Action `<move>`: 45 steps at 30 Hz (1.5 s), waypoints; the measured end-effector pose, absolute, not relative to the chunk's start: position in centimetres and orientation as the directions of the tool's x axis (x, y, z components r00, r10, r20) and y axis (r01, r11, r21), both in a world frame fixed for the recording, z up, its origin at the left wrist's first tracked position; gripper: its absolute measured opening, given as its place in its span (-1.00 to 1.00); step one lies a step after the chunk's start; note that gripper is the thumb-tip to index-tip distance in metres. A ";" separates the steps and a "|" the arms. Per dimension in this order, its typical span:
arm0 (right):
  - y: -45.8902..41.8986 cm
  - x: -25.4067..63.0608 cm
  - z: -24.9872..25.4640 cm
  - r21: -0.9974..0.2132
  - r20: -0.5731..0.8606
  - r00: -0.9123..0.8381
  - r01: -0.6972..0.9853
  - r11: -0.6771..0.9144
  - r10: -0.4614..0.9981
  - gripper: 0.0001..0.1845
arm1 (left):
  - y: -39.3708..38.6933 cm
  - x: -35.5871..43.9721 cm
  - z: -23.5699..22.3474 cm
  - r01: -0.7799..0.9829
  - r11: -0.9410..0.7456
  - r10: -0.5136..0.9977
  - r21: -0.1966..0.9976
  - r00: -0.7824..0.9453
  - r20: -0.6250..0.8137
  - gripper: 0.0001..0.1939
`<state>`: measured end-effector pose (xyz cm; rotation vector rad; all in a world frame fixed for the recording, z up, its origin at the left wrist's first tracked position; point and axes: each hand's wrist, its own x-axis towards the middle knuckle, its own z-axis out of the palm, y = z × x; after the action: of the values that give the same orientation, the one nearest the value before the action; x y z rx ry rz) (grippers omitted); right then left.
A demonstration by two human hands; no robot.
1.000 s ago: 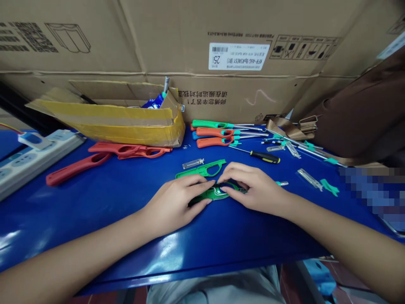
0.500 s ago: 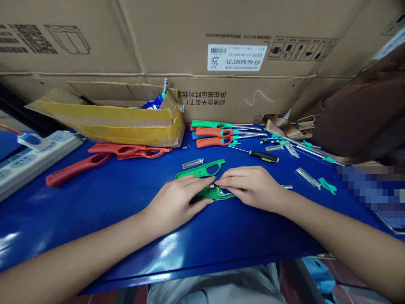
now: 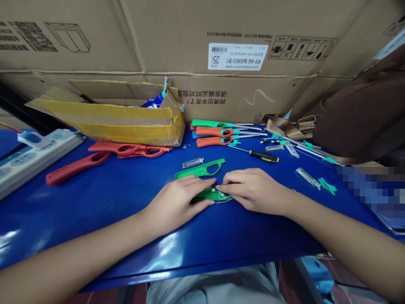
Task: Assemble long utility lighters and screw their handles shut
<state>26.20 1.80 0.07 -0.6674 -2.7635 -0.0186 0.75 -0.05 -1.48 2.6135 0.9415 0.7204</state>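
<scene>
My left hand (image 3: 177, 197) grips the left end of a green lighter casing half (image 3: 207, 194), fingers on its far side and thumb along the near edge. A thin white wire (image 3: 224, 195) and a small white part lie inside this shell. Over its right end, my right hand (image 3: 253, 190) has its fingertips pinched together at the wire; what they hold is hidden. Just beyond my hands rests the other green casing half (image 3: 201, 169), with its trigger opening at the right. A clear fuel tank (image 3: 193, 163) lies behind that one.
Red casing halves (image 3: 79, 168) lie at the left by a power strip (image 3: 38, 156) and a taped carton (image 3: 126, 126). Assembled lighters (image 3: 215, 141), a screwdriver (image 3: 264, 156), clear tanks (image 3: 307, 178) and a teal trigger (image 3: 327, 185) are behind and right. A large cardboard box (image 3: 190, 25) stands behind.
My right fingertips have shifted slightly right and off the small white part, so more of the shell's inside shows. The left hand stays in place on the casing.
</scene>
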 end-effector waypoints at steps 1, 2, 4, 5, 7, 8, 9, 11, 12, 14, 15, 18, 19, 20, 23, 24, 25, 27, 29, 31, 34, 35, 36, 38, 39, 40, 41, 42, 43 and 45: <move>1.7 26.1 0.1 -0.042 0.283 -0.851 0.450 0.892 0.442 -0.69 | 0.0 0.8 -1.5 0.517 -0.752 0.653 0.409 0.665 0.361 -0.59; 1.7 26.1 0.1 -0.023 0.279 -0.854 0.451 0.892 0.439 -0.69 | 0.0 0.8 -1.5 0.516 -0.751 0.654 0.412 0.664 0.361 -0.59; 1.5 25.9 0.0 0.021 0.266 -0.863 0.451 0.892 0.429 -0.68 | 0.0 0.8 -1.6 0.519 -0.745 0.660 0.419 0.660 0.358 -0.60; 1.4 25.8 0.0 0.038 0.258 -0.869 0.446 0.894 0.422 -0.67 | 0.0 0.8 -1.6 0.522 -0.743 0.664 0.420 0.658 0.355 -0.61; 1.3 25.6 0.0 0.049 0.244 -0.878 0.434 0.899 0.411 -0.67 | 0.0 0.7 -1.6 0.527 -0.740 0.666 0.418 0.660 0.348 -0.62; 1.4 25.5 0.0 0.040 0.242 -0.877 0.436 0.899 0.414 -0.68 | 0.0 0.7 -1.5 0.526 -0.743 0.663 0.413 0.665 0.345 -0.63; 1.5 25.5 0.1 0.022 0.249 -0.869 0.447 0.894 0.428 -0.69 | -0.1 0.7 -1.5 0.526 -0.747 0.659 0.407 0.671 0.341 -0.63; 1.9 25.8 0.3 -0.046 0.295 -0.819 0.503 0.863 0.493 -0.71 | -0.1 0.6 -1.4 0.535 -0.749 0.656 0.392 0.682 0.323 -0.65; 2.3 26.2 0.5 -0.088 0.333 -0.770 0.549 0.831 0.544 -0.72 | -0.2 0.5 -1.3 0.542 -0.747 0.658 0.386 0.688 0.307 -0.65; 3.5 27.4 0.9 -0.161 0.421 -0.625 0.661 0.733 0.657 -0.71 | -0.2 0.4 -1.1 0.553 -0.744 0.659 0.375 0.701 0.274 -0.66; 4.2 28.3 1.2 -0.175 0.448 -0.531 0.737 0.653 0.719 -0.71 | -0.2 0.3 -1.0 0.556 -0.746 0.657 0.367 0.708 0.261 -0.67; 6.6 32.0 2.1 -0.123 0.414 -0.233 0.944 0.307 0.880 -0.71 | -0.2 0.0 -0.8 0.557 -0.769 0.634 0.312 0.727 0.265 -0.69; 7.3 33.4 2.4 -0.092 0.357 -0.126 0.981 0.169 0.926 -0.70 | -0.2 -0.1 -0.7 0.558 -0.779 0.624 0.286 0.732 0.273 -0.70; 8.0 34.7 2.6 -0.050 0.283 -0.014 0.998 0.029 0.959 -0.67 | -0.2 -0.1 -0.7 0.560 -0.787 0.616 0.258 0.737 0.279 -0.70; 9.4 37.9 2.7 0.019 0.123 0.201 0.979 -0.205 0.972 -0.58 | -0.3 -0.3 -0.8 0.567 -0.802 0.597 0.187 0.751 0.283 -0.69; 9.7 38.6 2.6 0.022 0.101 0.216 0.976 -0.219 0.971 -0.60 | -0.3 -0.3 -0.8 0.569 -0.804 0.594 0.172 0.754 0.280 -0.68; 9.9 39.0 2.5 0.021 0.085 0.221 0.974 -0.224 0.971 -0.61 | -0.4 -0.3 -0.8 0.574 -0.803 0.595 0.159 0.755 0.275 -0.68; 10.3 39.4 2.1 0.011 0.077 0.217 0.976 -0.219 0.973 -0.63 | -0.4 -0.3 -0.8 0.580 -0.801 0.597 0.146 0.758 0.263 -0.67; 10.5 39.3 1.9 -0.003 0.076 0.200 0.980 -0.200 0.977 -0.67 | -0.4 -0.3 -0.8 0.584 -0.800 0.599 0.138 0.760 0.252 -0.67; 10.5 39.0 1.8 -0.020 0.068 0.167 0.986 -0.166 0.984 -0.76 | -0.4 -0.2 -0.8 0.584 -0.800 0.598 0.134 0.761 0.252 -0.67; 10.5 38.9 1.8 -0.042 0.065 0.122 0.992 -0.119 0.990 -0.78 | -0.4 -0.2 -0.8 0.578 -0.805 0.592 0.135 0.761 0.266 -0.67; 10.5 38.9 1.8 -0.046 0.073 0.119 0.992 -0.116 0.990 -0.72 | -0.3 -0.2 -0.8 0.575 -0.807 0.588 0.136 0.761 0.273 -0.67; 10.5 39.0 1.8 -0.047 0.082 0.122 0.992 -0.118 0.989 -0.67 | -0.3 -0.3 -0.9 0.571 -0.810 0.584 0.138 0.762 0.279 -0.66; 10.6 39.3 1.6 -0.047 0.092 0.134 0.990 -0.130 0.987 -0.61 | -0.3 -0.3 -0.9 0.566 -0.812 0.580 0.139 0.762 0.288 -0.66; 10.7 39.5 1.6 -0.047 0.092 0.136 0.990 -0.132 0.986 -0.61 | -0.3 -0.3 -0.9 0.565 -0.813 0.579 0.138 0.762 0.291 -0.66; 10.7 39.6 1.5 -0.049 0.090 0.131 0.991 -0.127 0.987 -0.63 | -0.2 -0.3 -0.9 0.566 -0.813 0.579 0.137 0.761 0.293 -0.66; 10.7 39.8 1.4 -0.054 0.088 0.121 0.992 -0.117 0.989 -0.66 | -0.2 -0.3 -0.9 0.567 -0.812 0.580 0.136 0.759 0.296 -0.66; 10.8 39.8 1.3 -0.062 0.088 0.106 0.993 -0.101 0.990 -0.69 | -0.2 -0.3 -0.8 0.568 -0.811 0.581 0.136 0.758 0.297 -0.67; 10.8 39.8 1.3 -0.071 0.091 0.088 0.994 -0.081 0.992 -0.72 | -0.1 -0.3 -0.8 0.567 -0.812 0.580 0.138 0.757 0.299 -0.67; 10.7 39.7 1.3 -0.095 0.095 0.042 0.995 -0.033 0.995 -0.78 | -0.1 -0.3 -0.8 0.563 -0.813 0.579 0.146 0.758 0.299 -0.68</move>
<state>39.66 10.65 1.29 -2.1661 -2.0853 -0.0030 -0.25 -0.13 -0.76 2.9012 0.9431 0.5175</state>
